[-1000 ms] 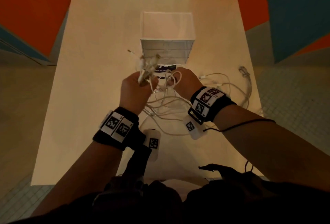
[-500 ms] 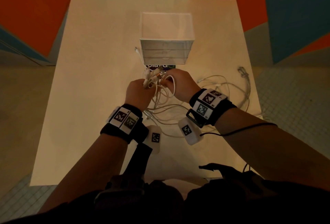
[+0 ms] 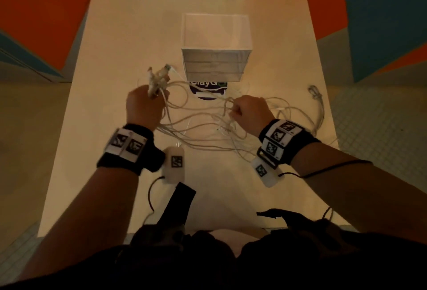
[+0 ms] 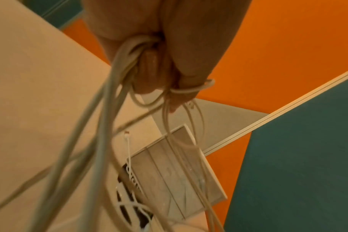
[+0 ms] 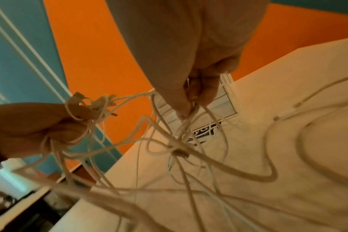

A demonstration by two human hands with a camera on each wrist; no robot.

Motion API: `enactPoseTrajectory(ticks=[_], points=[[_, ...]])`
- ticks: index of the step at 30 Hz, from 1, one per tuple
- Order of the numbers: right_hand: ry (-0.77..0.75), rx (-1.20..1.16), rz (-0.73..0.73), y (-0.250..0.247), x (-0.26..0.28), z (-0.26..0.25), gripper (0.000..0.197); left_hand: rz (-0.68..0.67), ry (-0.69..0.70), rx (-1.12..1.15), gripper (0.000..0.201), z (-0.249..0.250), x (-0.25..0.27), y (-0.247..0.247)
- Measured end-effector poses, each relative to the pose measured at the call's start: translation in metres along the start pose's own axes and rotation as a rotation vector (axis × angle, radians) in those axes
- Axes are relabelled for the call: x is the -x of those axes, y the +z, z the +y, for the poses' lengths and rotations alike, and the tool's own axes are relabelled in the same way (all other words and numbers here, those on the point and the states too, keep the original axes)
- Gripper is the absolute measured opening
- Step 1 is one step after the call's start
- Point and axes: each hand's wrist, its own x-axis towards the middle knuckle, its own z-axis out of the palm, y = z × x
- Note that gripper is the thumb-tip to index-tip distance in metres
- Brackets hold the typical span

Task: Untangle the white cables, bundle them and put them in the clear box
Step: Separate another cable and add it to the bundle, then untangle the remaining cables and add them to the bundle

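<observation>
A tangle of white cables (image 3: 203,125) spreads between my two hands above the table. My left hand (image 3: 144,104) grips a bunch of cable ends, their plugs (image 3: 161,74) sticking up past the fist; the left wrist view shows the strands (image 4: 129,51) squeezed in that fist. My right hand (image 3: 248,111) pinches a few thin strands (image 5: 191,109) at the tangle's right side. More cable (image 3: 300,114) loops on the table right of that hand. The clear box (image 3: 216,35) stands empty behind the hands, at the table's middle back.
A dark round sticker (image 3: 208,88) lies on the table in front of the box. A loose cable end (image 3: 314,91) rests near the table's right edge (image 3: 323,95). The table's left half (image 3: 99,95) is bare. Orange and teal floor surrounds the table.
My hands have pulled apart, the left going left and the right going right, which stretches the tangle out between them. Before, they were close together over the sticker.
</observation>
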Motion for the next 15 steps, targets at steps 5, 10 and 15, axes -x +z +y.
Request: enactPoseTrajectory(ticks=[5, 10, 15], points=[[0.072, -0.329, 0.077, 0.004, -0.011, -0.006, 0.016, -0.339, -0.139, 0.113, 0.014, 0.016, 0.009, 0.008], [0.132, -0.41, 0.053, 0.006, -0.017, -0.003, 0.017, -0.257, -0.12, 0.227, 0.018, 0.014, 0.033, 0.022], [0.072, -0.453, 0.167, 0.011, -0.017, -0.005, 0.02, -0.303, -0.096, 0.281, 0.025, 0.017, 0.045, 0.028]])
